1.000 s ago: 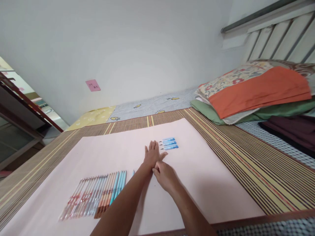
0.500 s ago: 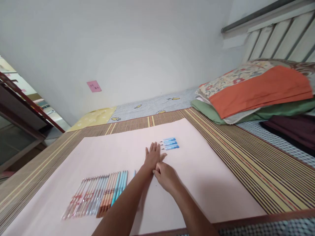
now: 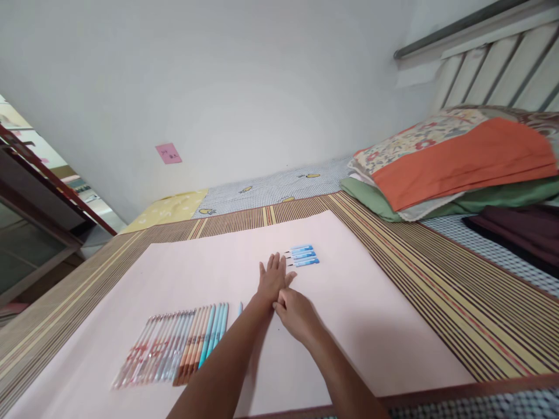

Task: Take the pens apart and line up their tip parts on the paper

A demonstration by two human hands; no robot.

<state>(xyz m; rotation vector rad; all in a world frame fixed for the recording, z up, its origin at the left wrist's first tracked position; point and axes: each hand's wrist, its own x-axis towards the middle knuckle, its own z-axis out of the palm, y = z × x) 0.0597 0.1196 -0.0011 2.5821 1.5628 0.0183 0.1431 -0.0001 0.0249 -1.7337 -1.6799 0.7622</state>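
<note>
My left hand [image 3: 272, 279] lies palm down on the pink sheet [image 3: 371, 302], fingers stretched and spread. Against its wrist rests my right hand [image 3: 297, 314], curled into a fist; whatever its fingers may hold is hidden. Just beyond my left fingertips is a short stack of blue-and-white pens [image 3: 304, 255], their dark tips pointing left. To the left of my forearm lies a long row of pens: clear ones with reddish parts [image 3: 151, 352], orange-brown ones [image 3: 192, 343] and turquoise ones [image 3: 213, 329]. A single light-blue pen [image 3: 240, 306] is partly covered by my left forearm.
The sheet lies on a striped mat [image 3: 393, 262] over a bed. At the right are folded bedding with an orange panel [image 3: 463, 163] and a dark purple cloth [image 3: 519, 233]. A white wall [image 3: 262, 87] with a pink note [image 3: 168, 153] stands behind.
Both hands hold the same pose and place on the sheet. The whole view has shifted very slightly; the pens have not moved.
</note>
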